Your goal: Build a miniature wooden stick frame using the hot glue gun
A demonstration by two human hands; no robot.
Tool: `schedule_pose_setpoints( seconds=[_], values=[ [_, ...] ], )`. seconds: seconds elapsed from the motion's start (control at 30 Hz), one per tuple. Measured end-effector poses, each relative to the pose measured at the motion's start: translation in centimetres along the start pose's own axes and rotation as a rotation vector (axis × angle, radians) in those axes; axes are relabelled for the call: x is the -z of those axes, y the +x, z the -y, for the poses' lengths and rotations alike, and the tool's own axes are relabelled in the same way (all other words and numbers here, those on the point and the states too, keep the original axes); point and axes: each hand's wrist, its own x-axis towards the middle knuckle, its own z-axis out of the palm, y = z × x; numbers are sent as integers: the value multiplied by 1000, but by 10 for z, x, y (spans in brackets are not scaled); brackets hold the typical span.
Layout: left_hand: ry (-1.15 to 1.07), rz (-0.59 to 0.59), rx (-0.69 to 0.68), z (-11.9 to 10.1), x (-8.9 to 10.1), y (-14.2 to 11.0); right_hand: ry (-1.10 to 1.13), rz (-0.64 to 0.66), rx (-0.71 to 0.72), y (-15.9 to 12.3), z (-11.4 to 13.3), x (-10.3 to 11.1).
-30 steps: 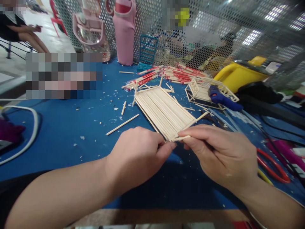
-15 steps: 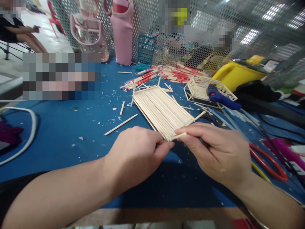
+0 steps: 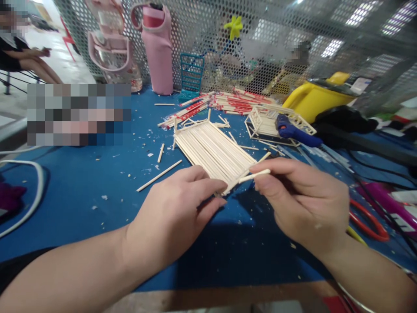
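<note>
A flat panel of wooden sticks [image 3: 211,145] laid side by side rests on the blue table, with short posts standing at its far corners. My left hand [image 3: 174,213] is at the panel's near corner, its thumb and forefinger closed around that corner, partly hiding it. Between the thumb and forefinger of my right hand [image 3: 306,200] is a short stick [image 3: 260,174], held just off the near right edge of the panel. One loose stick [image 3: 159,175] and a shorter piece [image 3: 160,153] lie to the left of the panel.
Behind are red-and-white wrapped chopsticks [image 3: 234,102], a small stick-built frame [image 3: 263,124] and a blue glue gun [image 3: 298,132]. Red-handled pliers [image 3: 369,221] lie at right. Pink bottle [image 3: 158,56], teal stand [image 3: 192,74] and yellow container [image 3: 312,100] stand along the mesh panel.
My right hand has drawn slightly away from the panel's near corner with the short stick. The fingers of my left hand have loosened and shifted a little at the corner. The view has shifted slightly.
</note>
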Motion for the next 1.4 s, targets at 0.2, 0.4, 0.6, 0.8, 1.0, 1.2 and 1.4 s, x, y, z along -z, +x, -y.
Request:
schedule_pose_setpoints(
  seconds=[0.2,0.4,0.6,0.8,1.0,1.2,1.4],
  values=[
    [-56,-17,75,-1,-1,4,45,123,69,4,3,-3],
    [-96,-45,68,-2,-3,6,80,160,105,6,5,-6],
    [-121,-66,34,-4,-5,6,120,190,93,6,6,-7],
    [-120,-71,12,-6,-4,8,204,209,110,6,6,-7],
    [-77,-69,81,-8,-2,7,291,188,11,8,5,-8],
    [-254,-104,-127,-13,9,2,286,211,101,5,5,-8],
    [-419,-149,-77,-16,5,1,194,134,310,2,11,-7]
  ],
)
